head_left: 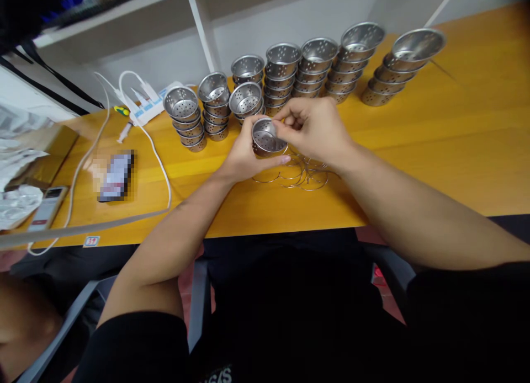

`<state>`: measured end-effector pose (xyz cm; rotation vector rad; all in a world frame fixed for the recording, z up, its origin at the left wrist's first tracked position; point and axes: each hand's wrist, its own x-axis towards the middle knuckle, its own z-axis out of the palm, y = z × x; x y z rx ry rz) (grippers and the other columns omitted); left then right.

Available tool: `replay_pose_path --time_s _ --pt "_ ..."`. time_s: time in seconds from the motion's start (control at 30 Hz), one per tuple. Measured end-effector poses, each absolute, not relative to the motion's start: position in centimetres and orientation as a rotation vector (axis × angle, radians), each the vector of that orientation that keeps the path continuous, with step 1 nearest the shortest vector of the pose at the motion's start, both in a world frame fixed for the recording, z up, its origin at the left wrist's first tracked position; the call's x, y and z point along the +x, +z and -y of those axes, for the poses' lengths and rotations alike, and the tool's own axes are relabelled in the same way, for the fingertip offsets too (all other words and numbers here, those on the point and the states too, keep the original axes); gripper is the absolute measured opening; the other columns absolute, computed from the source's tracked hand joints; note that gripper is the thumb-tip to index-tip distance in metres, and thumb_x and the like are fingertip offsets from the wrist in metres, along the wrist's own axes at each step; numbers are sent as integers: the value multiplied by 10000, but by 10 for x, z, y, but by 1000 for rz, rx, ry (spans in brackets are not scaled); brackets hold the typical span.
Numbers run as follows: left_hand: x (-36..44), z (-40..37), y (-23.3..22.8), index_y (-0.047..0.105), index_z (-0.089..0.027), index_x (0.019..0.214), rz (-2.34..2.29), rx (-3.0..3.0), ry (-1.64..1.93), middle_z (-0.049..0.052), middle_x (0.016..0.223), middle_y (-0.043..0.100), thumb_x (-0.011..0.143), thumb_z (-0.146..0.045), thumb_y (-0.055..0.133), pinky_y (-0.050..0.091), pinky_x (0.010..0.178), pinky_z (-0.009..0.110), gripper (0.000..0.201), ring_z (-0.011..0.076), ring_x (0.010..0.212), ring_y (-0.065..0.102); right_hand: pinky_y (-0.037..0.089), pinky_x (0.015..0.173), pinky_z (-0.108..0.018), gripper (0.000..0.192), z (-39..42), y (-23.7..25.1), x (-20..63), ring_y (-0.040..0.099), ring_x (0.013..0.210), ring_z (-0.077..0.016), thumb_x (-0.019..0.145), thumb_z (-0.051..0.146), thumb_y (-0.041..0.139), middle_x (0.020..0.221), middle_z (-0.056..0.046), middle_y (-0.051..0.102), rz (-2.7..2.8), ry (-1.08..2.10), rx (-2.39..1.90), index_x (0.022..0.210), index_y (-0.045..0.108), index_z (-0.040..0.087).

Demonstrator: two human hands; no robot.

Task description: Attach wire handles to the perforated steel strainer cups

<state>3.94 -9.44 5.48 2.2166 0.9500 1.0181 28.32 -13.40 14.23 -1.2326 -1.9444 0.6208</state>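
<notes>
My left hand (244, 157) is wrapped round a perforated metal cup (269, 137), its thumb lying along the near side. The cup's open mouth tilts toward me, above the table. At its far right rim, my right hand (308, 126) is closed in a pinch, thumb and forefinger together; what is between them, if anything, is hidden. Thin metal wire rings (308, 179) lie in a loose pile on the table just below both hands. Directly behind the held cup stands a stack of similar perforated cups (246, 100).
More cup stacks (284, 68) line the back of the yellow table (414, 168); the rightmost stack (397, 68) leans. At left are a power strip (151, 104), a white cable (155, 151), a blurred-out phone (118, 176) and another handset (48, 206). A person's bare limb (28, 322) shows lower left.
</notes>
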Motion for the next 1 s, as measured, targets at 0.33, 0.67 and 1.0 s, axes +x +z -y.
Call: replay_pose_path --time_s 0.33,0.67,1.0 --pt "35 90 53 458 -301 1880 -906 2179 999 181 1671 738 1096 -809 932 674 1399 653 1048 418 1602 788 680 842 -525 663 124 140 291 749 934 -352 1002 992 947 989 -85 789 1934 828 -1000 1172 879 355" --pt "41 97 64 534 -285 1808 -931 2111 988 180 1711 734 1040 -749 1019 692 1402 615 1020 411 1638 780 588 739 -480 737 123 145 298 614 762 -272 851 1009 1105 836 -24 708 1891 1043 -801 945 786 351" --pt "36 68 31 482 -299 1797 -683 2246 1181 130 1619 700 1133 -685 946 681 1376 576 897 362 1541 803 478 629 -423 666 111 130 294 532 689 -213 829 835 1235 799 -15 712 1787 1119 -634 944 838 313"
